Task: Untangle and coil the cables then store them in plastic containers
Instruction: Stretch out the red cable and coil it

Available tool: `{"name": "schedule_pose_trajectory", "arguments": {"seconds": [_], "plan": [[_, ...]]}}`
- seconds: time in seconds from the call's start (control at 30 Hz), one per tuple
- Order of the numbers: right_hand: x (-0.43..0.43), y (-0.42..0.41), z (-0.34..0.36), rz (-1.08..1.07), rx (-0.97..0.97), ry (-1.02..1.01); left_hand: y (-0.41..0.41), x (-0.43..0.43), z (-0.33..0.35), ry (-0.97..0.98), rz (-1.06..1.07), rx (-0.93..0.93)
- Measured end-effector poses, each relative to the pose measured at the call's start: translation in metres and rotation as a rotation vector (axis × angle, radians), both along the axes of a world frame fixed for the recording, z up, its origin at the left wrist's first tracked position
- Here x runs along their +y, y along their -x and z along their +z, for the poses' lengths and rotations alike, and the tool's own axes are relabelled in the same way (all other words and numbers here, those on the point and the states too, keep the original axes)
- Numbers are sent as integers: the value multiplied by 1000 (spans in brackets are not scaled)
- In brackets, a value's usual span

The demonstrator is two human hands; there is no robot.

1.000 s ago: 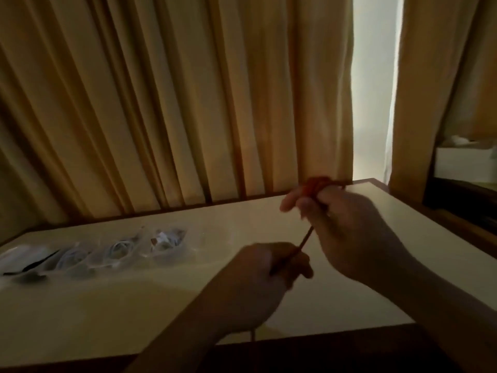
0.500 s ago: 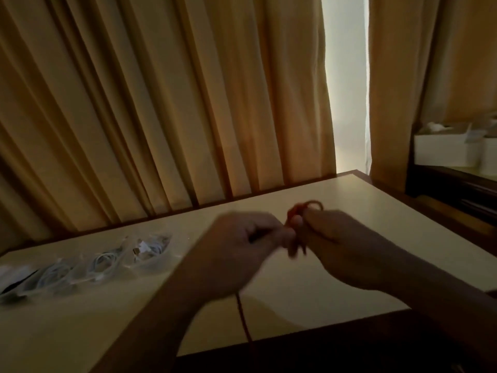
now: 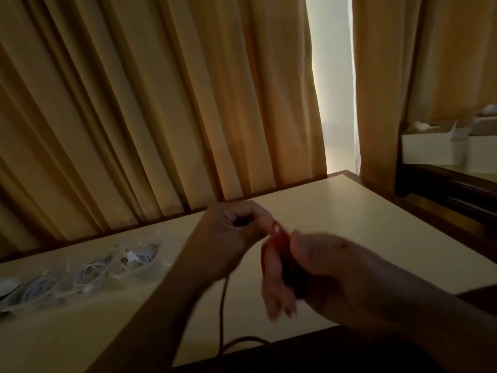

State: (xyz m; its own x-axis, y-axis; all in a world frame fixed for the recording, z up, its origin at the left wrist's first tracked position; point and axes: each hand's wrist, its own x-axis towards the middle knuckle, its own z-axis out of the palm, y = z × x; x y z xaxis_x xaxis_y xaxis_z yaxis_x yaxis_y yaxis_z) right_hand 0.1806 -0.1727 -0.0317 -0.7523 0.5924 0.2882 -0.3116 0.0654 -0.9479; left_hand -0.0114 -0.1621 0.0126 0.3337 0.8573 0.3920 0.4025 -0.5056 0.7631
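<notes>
Left-hand grip [image 3: 231, 238] pinches the red cable [image 3: 269, 246], whose loops the right-hand grip [image 3: 322, 273] holds above the counter [image 3: 349, 211]; the slack tail hanging over the edge could snag and pull loops loose.

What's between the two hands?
The red cable, gripped by the left hand and the right hand; the head view shows it, blurred.

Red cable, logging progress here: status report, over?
Left hand pinches red cable; right hand holds its loops. Tail trails over table edge. Bagged white cables sit apart, left.
</notes>
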Motion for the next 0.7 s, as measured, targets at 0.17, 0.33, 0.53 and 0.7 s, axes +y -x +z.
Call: {"name": "schedule_pose_trajectory", "arguments": {"seconds": [0.17,0.33,0.53,0.7], "plan": [[26,-14,5,-870,-356,-782,-18,-16,-38,218,-141,448],[6,-10,-2,11,-202,-15,6,-1,4,-34,71,73],[23,-10,4,-792,-192,-688,-20,-17,-34,265,-127,503],[13,-16,2,-41,-405,-105,8,-4,7,-148,16,348]]}}
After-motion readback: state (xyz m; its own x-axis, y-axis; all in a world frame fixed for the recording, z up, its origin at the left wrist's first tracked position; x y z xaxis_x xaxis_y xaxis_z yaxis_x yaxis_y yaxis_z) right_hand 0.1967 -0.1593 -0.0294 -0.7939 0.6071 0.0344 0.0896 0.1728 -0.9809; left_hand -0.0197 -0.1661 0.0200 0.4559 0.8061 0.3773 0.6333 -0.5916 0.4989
